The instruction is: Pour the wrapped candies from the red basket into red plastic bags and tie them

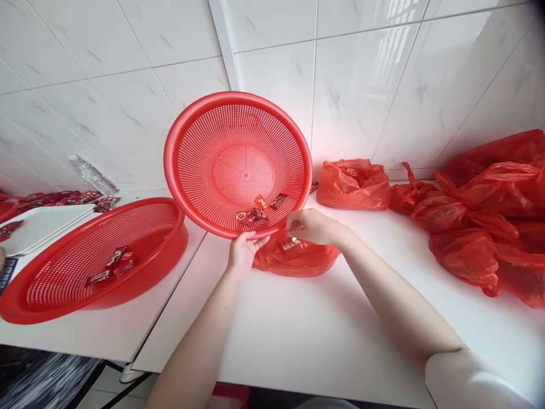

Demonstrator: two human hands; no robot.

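A red mesh basket (238,100) is tilted up toward me, with several small wrapped packets (255,215) at its lower rim. My left hand (243,251) holds that rim from below, its thumb and fingers on the edge. Just right of it, my right hand (313,225) is closed, fingers curled in, beside the basket's lower right rim; what it holds, if anything, is hidden. Beneath both lies an open red plastic bag (298,262) with some packets inside.
A second red basket (170,250) with several packets stands at left, near a white tray (51,224) and more packets. An open red bag (353,184) sits against the wall; several filled red bags (468,258) are piled at right. A person's fingers show at the left edge.
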